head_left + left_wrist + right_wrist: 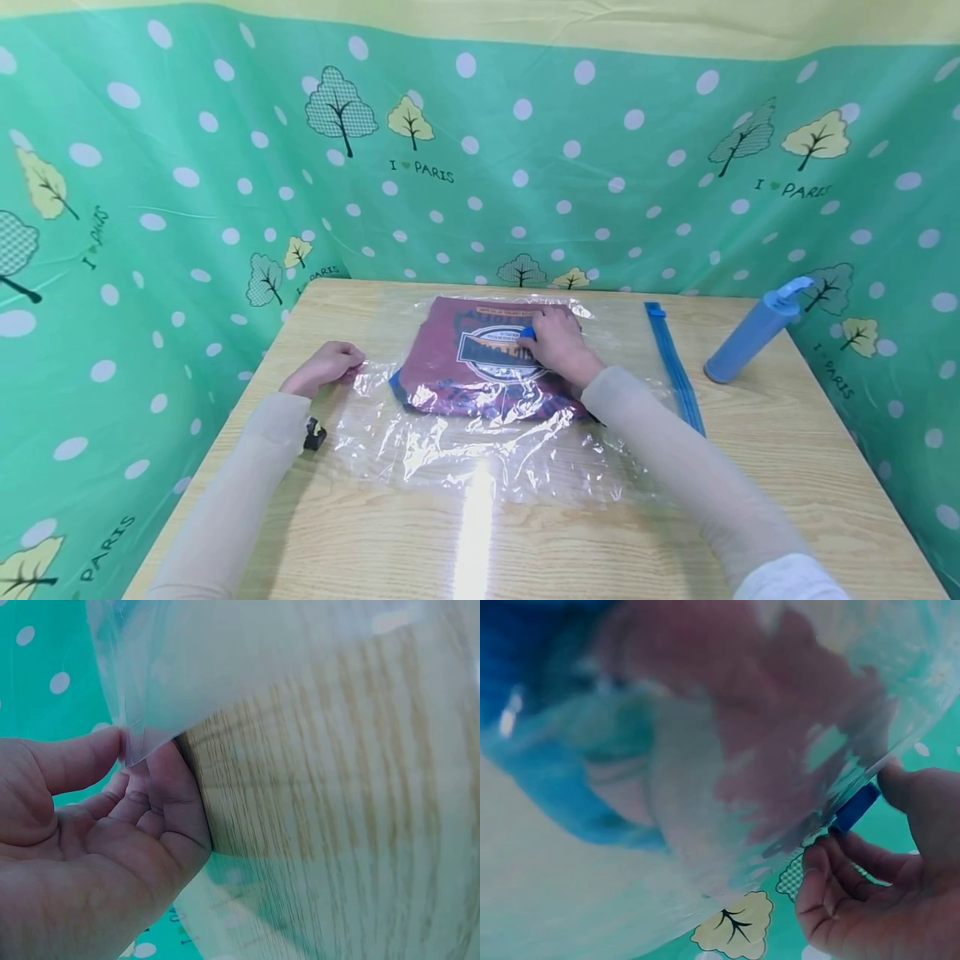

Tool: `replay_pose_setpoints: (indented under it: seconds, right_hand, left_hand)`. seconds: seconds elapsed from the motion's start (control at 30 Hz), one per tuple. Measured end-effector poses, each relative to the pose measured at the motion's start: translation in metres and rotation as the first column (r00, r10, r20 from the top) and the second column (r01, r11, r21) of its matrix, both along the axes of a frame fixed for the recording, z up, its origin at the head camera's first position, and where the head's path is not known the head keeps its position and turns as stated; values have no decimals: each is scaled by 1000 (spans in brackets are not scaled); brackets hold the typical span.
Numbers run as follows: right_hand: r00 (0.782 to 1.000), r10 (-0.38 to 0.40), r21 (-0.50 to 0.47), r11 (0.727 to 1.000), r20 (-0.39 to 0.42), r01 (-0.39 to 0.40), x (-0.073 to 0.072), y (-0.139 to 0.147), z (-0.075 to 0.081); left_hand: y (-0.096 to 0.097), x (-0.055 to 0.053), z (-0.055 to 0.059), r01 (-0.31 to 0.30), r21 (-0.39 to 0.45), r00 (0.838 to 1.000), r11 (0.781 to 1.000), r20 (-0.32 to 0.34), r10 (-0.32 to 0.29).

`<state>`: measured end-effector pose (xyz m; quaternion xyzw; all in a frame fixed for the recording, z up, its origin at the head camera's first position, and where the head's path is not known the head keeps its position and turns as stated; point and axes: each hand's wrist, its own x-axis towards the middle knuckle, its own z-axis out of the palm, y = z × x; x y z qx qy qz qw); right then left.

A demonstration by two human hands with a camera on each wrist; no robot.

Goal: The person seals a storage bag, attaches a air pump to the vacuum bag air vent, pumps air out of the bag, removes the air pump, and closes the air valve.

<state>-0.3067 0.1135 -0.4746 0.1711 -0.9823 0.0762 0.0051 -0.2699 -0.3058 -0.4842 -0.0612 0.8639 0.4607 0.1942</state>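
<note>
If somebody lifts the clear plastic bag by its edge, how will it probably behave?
The clear plastic bag would probably flop: its thin sheet lies wrinkled around the maroon cloth. Its shine suggests a slippery surface. The cloth's weight may make the middle sag.

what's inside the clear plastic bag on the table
Inside the bag is folded-looking maroon fabric with a printed badge, blue showing at one corner. The right hand covers part of the badge; the fabric's underside is hidden.

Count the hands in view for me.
2. The left hand pinches the clear plastic bag at its left side; the right hand, over the folded maroon garment, pinches a small blue clip.
</note>
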Motion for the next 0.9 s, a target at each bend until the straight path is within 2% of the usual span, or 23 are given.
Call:
replay_pose_setpoints:
  seconds: [0.2, 0.33, 0.57, 0.9]
  right_hand:
    - [998, 35, -74, 997, 58, -30, 1, 1, 1]
    - [997, 24, -124, 992, 78, -14, 2, 1, 0]
    - [1000, -13, -86, 996, 23, 15, 4, 0, -3]
    - [995, 74, -133, 989, 60, -66, 2, -1, -1]
  left_hand:
    - [1, -1, -1, 2, 19, 1000, 1000, 0, -2]
    - [1, 0, -1, -3, 21, 1000, 1000, 3, 3]
    - [2, 1, 0, 5, 12, 1000, 1000, -5, -5]
    - [0, 1, 2, 2, 3, 1000, 1000, 6, -2]
